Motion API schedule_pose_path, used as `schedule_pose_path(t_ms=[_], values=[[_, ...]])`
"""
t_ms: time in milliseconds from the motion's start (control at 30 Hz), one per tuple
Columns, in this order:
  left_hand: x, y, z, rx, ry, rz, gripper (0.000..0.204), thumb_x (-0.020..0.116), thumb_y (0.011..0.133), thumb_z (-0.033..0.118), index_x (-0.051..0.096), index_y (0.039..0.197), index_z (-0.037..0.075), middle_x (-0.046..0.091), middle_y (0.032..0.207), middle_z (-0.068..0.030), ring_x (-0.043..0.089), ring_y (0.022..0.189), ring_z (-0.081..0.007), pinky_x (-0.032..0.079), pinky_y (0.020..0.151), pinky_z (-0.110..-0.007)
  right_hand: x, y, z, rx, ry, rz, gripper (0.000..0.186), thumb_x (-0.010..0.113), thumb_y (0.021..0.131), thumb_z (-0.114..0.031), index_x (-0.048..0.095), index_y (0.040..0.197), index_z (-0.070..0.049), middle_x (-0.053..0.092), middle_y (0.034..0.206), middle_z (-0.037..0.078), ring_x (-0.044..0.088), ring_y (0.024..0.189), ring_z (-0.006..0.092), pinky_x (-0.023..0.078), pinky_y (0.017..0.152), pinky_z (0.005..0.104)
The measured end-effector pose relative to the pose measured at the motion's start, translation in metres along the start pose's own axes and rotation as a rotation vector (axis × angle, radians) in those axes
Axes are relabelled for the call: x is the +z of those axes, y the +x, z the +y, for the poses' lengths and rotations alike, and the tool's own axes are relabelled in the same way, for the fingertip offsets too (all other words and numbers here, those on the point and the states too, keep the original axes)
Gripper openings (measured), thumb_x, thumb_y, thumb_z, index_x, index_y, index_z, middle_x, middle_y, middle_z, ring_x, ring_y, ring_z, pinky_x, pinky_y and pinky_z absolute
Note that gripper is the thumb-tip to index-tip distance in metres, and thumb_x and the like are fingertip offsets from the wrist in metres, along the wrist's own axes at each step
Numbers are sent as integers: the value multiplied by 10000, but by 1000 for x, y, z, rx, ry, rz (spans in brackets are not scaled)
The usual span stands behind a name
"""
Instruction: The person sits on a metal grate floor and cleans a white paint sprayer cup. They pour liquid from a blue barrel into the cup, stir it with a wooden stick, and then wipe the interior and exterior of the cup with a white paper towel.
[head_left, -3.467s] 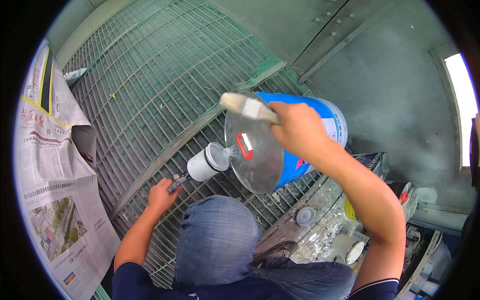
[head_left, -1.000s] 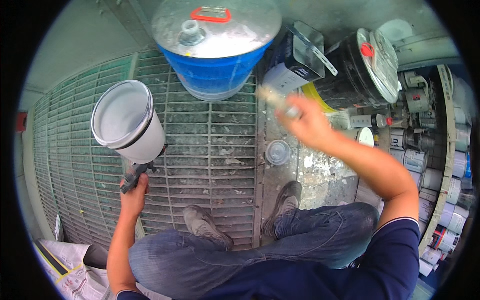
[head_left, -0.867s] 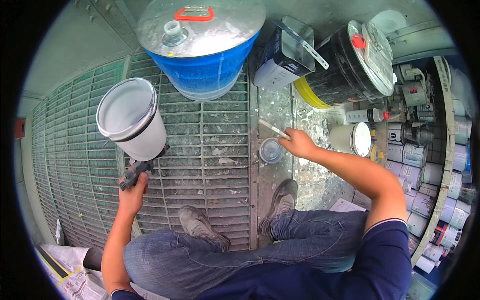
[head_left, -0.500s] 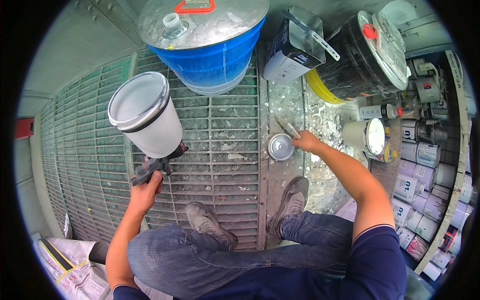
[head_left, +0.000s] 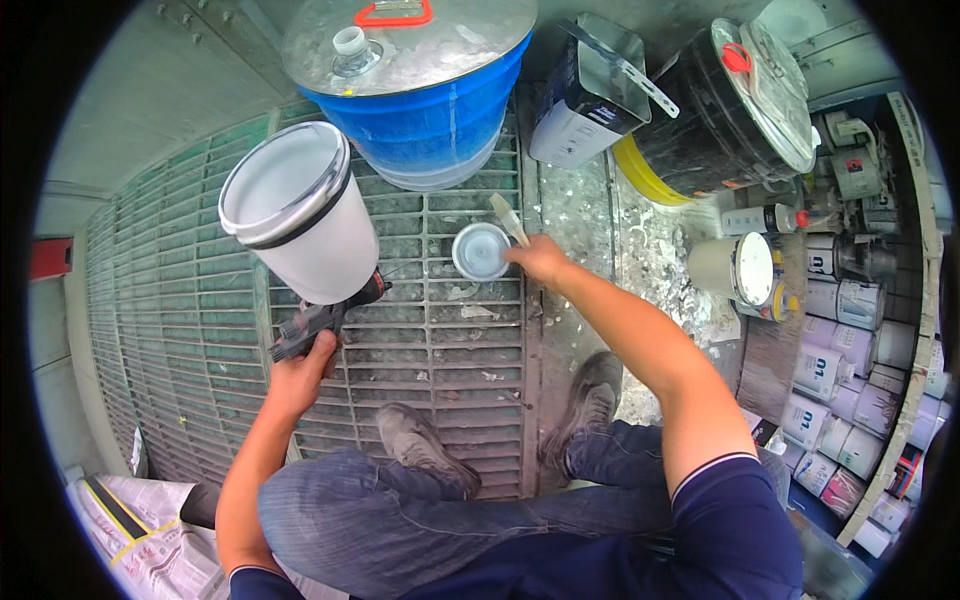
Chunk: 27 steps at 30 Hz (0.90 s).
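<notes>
Where the brush (head_left: 509,218) points, blue drum (head_left: 430,125), elsewhere newspaper (head_left: 150,535), tins (head_left: 820,370) (apparently shelved)

Labels (head_left: 816,370) on shelved cans (head_left: 855,342); print on newspaper (head_left: 160,512).

Left forearm (head_left: 255,455) bare, slanting up and inward from lower left; wrist roughly straight. Left hand (head_left: 300,378) gripping, thumb (head_left: 324,348) on its inner side, pointing forward. Right arm (head_left: 620,330) also bare below the sleeve, bent at the elbow, forearm angled across leftward. Right hand (head_left: 538,258) reaches farther out than left, back uppermost, fingers curled in a hold. Hands well apart.
</notes>
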<state>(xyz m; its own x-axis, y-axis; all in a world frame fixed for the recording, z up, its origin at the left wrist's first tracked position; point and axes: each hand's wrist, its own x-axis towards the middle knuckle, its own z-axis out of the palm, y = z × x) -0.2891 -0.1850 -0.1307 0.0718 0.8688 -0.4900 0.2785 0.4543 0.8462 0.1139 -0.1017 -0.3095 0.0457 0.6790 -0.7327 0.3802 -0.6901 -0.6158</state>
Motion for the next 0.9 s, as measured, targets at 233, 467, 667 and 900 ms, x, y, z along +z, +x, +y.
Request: schedule_pose_path(t_ms=[233,467,667,900], values=[[-7,-3,7,-8,21,-38,349,630,1019,394,647,1118,60,568,804,39,465,633,-62,362,536,-243,-1,-23,-39,-245,-262,226,438,761,798,-331,678,1030,31,722,932,216,704,848,353,538,767,432],[-13,8,26,109,180,-138,213,669,985,186,635,1109,16,593,843,4,538,772,-118,465,694,-301,-93,-165,-105,-629,-429,152,299,563,969,-222,668,1192,-54,692,905,211,691,819,345,527,739,456],[4,24,47,584,477,-153,256,708,894,95,644,1133,30,631,983,-144,623,892,-331,502,812,-366,-128,-259,-177,-804,-285,310,382,543,1015,-154,574,1377,-35,685,896,14,533,722,64,452,654,249],[14,35,16,768,542,-60,242,761,821,71,648,1034,50,616,906,-136,615,823,-374,508,714,-414,-123,-334,-240,-1017,-26,296,207,585,955,-96,643,1124,8,588,759,-37,496,653,8,350,575,183]])
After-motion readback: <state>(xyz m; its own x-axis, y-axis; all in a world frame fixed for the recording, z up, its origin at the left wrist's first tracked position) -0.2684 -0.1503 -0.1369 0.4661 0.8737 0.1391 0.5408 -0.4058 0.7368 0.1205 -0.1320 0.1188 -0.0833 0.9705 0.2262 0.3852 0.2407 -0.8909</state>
